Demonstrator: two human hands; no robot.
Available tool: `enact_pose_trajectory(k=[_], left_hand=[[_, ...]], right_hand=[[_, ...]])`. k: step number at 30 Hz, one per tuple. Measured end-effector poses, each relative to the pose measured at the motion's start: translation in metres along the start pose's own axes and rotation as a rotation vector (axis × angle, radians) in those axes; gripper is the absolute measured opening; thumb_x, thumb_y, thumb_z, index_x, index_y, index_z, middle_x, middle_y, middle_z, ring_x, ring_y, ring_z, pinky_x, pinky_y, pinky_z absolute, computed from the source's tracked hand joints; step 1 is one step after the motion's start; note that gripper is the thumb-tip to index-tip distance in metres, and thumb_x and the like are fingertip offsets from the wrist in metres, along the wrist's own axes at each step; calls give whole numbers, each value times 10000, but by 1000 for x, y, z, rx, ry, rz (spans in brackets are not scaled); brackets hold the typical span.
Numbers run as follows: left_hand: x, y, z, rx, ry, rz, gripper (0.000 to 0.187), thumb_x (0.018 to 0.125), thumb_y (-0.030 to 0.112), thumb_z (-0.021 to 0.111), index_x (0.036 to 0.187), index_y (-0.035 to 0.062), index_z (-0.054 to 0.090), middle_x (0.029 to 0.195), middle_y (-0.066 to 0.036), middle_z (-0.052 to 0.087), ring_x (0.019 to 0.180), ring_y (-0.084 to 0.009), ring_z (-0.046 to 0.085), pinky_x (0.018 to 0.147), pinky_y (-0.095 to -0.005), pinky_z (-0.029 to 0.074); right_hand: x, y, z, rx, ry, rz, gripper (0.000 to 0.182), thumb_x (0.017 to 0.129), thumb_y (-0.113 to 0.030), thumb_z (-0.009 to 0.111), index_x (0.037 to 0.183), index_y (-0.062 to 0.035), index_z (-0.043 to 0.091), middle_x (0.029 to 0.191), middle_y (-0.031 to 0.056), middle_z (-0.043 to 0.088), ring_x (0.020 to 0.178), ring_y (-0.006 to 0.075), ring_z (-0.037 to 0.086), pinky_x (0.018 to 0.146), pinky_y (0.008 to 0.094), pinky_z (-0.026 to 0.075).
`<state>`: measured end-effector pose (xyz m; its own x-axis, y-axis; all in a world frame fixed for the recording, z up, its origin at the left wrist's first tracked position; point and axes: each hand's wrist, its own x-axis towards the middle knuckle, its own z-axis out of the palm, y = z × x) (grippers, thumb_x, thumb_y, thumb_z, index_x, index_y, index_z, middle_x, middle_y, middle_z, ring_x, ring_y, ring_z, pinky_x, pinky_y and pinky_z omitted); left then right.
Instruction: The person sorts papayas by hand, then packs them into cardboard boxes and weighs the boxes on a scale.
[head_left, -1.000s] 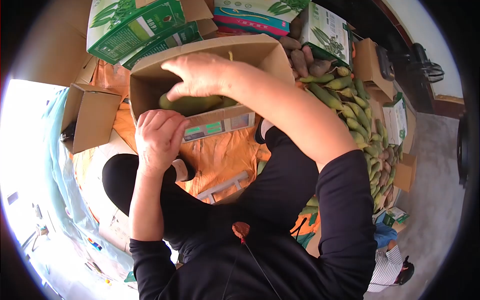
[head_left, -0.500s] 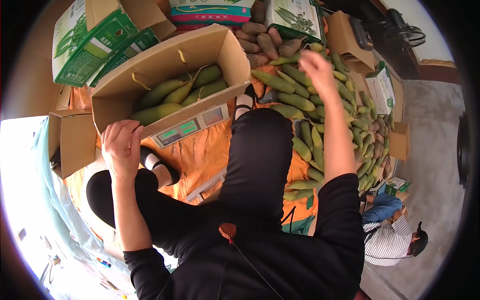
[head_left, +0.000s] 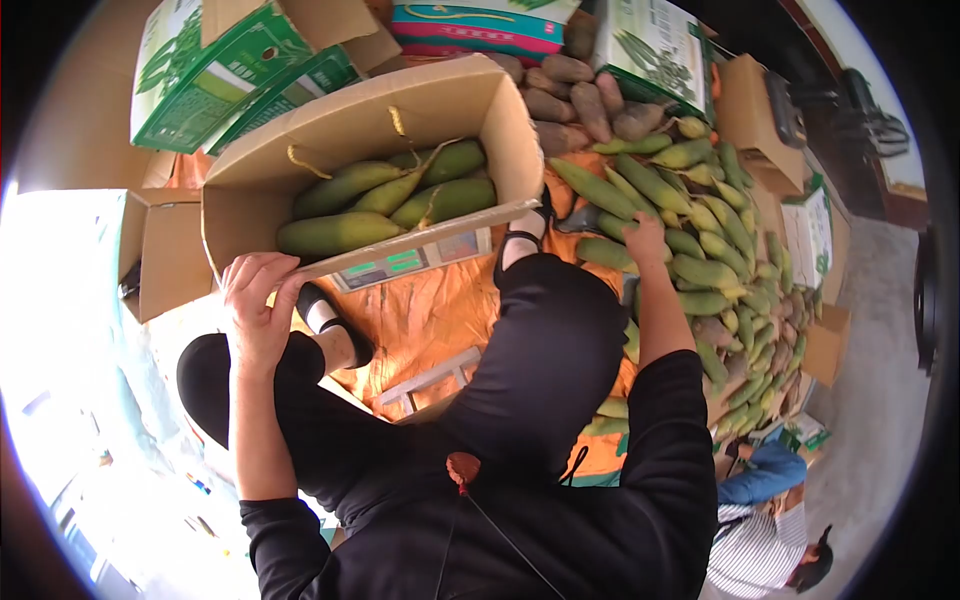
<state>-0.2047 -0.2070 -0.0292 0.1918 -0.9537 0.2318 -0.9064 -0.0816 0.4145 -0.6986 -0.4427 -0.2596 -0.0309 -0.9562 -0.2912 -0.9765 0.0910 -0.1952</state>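
Note:
A cardboard box (head_left: 370, 105) with yellow rope handles holds several green radishes (head_left: 340, 233) and rests on a scale (head_left: 378, 268) with green lit digits. My left hand (head_left: 258, 300) grips the near left rim of the box, fingers over the edge and thumb below. Over the pile of green radishes (head_left: 705, 272) on the right, my right hand (head_left: 645, 238) has its fingers bent together at the end of one radish; whether it grips that radish cannot be made out.
Dark reddish roots (head_left: 590, 105) lie behind the pile. Printed green-and-white cartons (head_left: 655, 50) stand at the back, and a small open carton (head_left: 170, 250) at the left. An orange sheet (head_left: 420, 320) covers the floor. Another person (head_left: 760, 540) is at the lower right.
My right hand has moved down from the back of the pile toward its near left side. The view has shifted, so the box appears farther right. My left hand stays on the rim.

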Motion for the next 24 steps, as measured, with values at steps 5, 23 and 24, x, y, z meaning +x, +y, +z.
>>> enact_pose_trajectory(k=[5,23,24], left_hand=[[2,-3,0,-18,24,-32,122,751,93,702,850,25,678,861,-78,654,844,-262,605,780,-364,456],[4,-11,3,-38,30,-41,119,724,107,722,815,39,688,839,-61,654,817,-246,603,759,-363,446],[4,-11,3,-40,37,-44,119,724,107,722,815,39,688,839,-61,654,817,-246,603,759,-363,446]], right_hand=[[31,-35,-4,-290,-79,-34,674,791,-245,703,1379,-116,400,1437,118,384,1318,301,370,1005,454,417],[20,-75,34,-353,-260,49,665,707,-245,792,1259,-82,459,1261,139,515,1178,323,509,941,463,472],[16,-67,37,-234,-255,54,677,698,-247,794,1258,-60,461,1229,137,541,1143,332,531,923,455,477]])
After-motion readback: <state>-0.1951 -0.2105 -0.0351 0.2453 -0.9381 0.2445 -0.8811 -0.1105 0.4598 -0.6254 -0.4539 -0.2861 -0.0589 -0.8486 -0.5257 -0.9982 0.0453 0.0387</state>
